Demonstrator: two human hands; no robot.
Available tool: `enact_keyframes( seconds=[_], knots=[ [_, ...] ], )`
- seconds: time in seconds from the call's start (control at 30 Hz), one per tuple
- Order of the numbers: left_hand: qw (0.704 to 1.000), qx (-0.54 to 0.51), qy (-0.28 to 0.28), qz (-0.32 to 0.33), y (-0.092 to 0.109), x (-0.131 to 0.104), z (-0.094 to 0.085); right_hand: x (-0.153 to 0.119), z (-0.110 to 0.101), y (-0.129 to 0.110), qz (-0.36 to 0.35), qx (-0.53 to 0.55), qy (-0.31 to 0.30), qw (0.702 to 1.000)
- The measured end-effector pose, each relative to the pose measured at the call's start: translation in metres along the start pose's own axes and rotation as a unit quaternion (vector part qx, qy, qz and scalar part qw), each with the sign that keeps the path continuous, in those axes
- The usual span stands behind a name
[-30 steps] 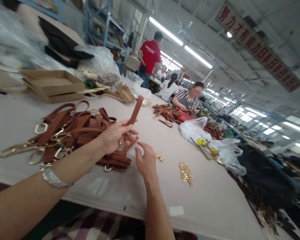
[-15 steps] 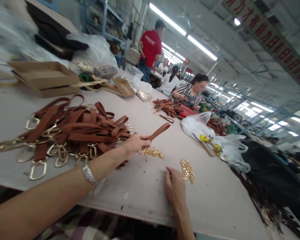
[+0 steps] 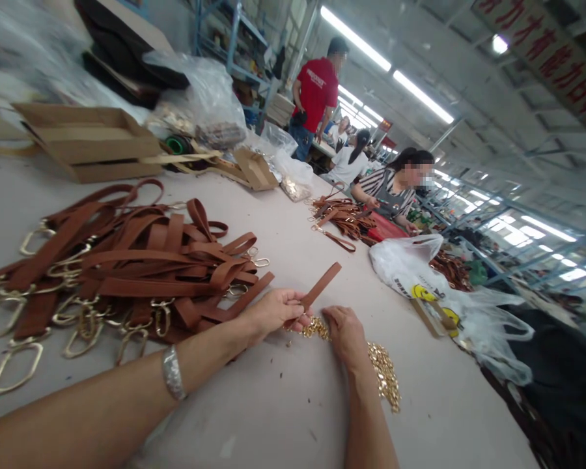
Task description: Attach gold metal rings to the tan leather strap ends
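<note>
My left hand (image 3: 279, 309) is closed round a brown leather strap (image 3: 323, 284), whose free end sticks up to the right past the fingers. Just under those fingers lies a small heap of gold-coloured metal pieces (image 3: 316, 329). My right hand (image 3: 346, 331) is at the right edge of this heap, fingers curled and pressed together; what they hold, if anything, is hidden. A second patch of gold-coloured metal pieces (image 3: 385, 378) lies to the right of my right wrist. To the left is a large pile of brown leather straps (image 3: 141, 260) with gold-coloured rings and clasps.
An open cardboard box (image 3: 97, 140) and plastic bags (image 3: 209, 98) stand at the back left of the table (image 3: 254, 417). White plastic bags (image 3: 405, 257) line the right side. Across the table a person in a striped top (image 3: 395, 185) sits by more brown straps (image 3: 344, 218).
My right hand has moved forward and left, from beside the right-hand patch to the small heap. My left hand still holds the strap, now closer to my right hand. The view has shifted slightly.
</note>
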State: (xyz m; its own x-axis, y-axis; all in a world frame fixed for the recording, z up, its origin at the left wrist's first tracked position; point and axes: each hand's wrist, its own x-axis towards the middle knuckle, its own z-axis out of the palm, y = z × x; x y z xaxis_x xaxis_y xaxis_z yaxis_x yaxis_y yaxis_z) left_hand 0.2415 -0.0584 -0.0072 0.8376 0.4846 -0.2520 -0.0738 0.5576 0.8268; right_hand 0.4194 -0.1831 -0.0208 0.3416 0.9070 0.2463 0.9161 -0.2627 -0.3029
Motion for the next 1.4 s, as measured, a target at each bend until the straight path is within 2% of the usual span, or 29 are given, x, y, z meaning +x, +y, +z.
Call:
enact_keyframes(
  seconds=[0.1,0.3,0.43,0.5,0.57,0.7,0.77,0.83,0.9,1.03,1.17,1.23,1.3,1.4],
  knots=[
    [1.0,0.011,0.007,-0.002,-0.003,-0.001,0.001,0.001,0.003,0.004,-0.004,-0.008,-0.008,1.0],
    [1.0,0.025,0.013,-0.003,-0.005,0.0,0.004,0.001,0.012,0.011,0.049,-0.009,0.024,0.998],
    [0.998,0.053,0.015,0.006,-0.005,-0.001,0.005,-0.005,0.007,0.01,0.077,0.03,0.046,0.996],
    [0.998,0.059,0.019,0.007,-0.006,-0.001,0.005,-0.01,0.001,0.003,0.105,0.095,0.064,0.988],
    [0.998,0.064,0.022,0.012,-0.007,-0.001,0.005,-0.014,-0.004,-0.009,0.131,0.209,0.074,0.966],
    [0.998,0.054,-0.005,0.028,-0.01,-0.002,0.008,-0.016,-0.005,-0.043,0.133,0.423,0.05,0.895],
    [0.999,0.034,-0.023,0.027,-0.011,-0.003,0.009,-0.014,-0.002,-0.054,0.14,0.478,0.047,0.866],
    [0.999,0.019,-0.026,0.013,-0.011,-0.003,0.01,-0.013,0.001,-0.058,0.155,0.492,0.054,0.855],
    [1.0,0.016,-0.01,0.004,-0.009,-0.002,0.009,-0.013,0.003,-0.056,0.163,0.469,0.062,0.866],
    [0.999,0.002,0.039,0.029,-0.007,0.002,0.005,-0.016,0.001,-0.044,0.149,0.397,0.058,0.904],
    [0.998,0.006,0.054,0.03,-0.005,0.005,0.002,-0.027,-0.012,-0.036,0.155,0.347,0.064,0.923],
    [0.998,0.013,0.05,0.028,-0.005,0.004,0.003,-0.041,-0.023,-0.037,0.166,0.307,0.053,0.935],
    [0.998,0.014,0.049,0.025,-0.004,0.003,0.004,-0.061,-0.033,-0.041,0.163,0.263,0.013,0.951],
    [0.998,0.009,0.049,0.029,-0.004,0.002,0.004,-0.092,-0.035,-0.053,0.132,0.216,-0.034,0.967]
  ],
)
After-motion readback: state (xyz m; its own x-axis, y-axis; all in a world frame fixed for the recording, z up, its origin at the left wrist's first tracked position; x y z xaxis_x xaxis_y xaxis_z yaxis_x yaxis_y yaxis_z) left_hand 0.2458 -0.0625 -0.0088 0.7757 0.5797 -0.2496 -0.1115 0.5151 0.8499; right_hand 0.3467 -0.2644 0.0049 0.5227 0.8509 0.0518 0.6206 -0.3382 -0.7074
